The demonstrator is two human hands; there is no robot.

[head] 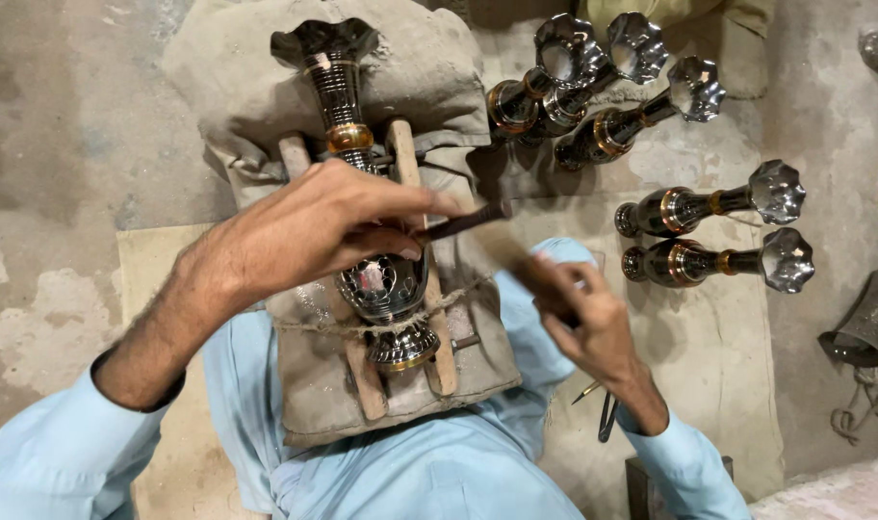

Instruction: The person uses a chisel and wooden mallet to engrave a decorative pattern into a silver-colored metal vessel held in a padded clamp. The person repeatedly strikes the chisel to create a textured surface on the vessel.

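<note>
Metal vase (pixel 386 279) roped betw. wood slats (pixel 429 289), chisel (pixel 463 222) in left hand (pixel 314 226).

Floor (pixel 64 144): bare grey concrete, patchy. On it: tan mat (pixel 728 385); five dark metal vases (pixel 713 204) lying on their sides, upper right; grey sack (pixel 227 77); small tools (pixel 605 414) near the mat's middle.

I see bare floor (pixel 64 144) open on my left; five vases (pixel 689 207) crowd the right.
</note>
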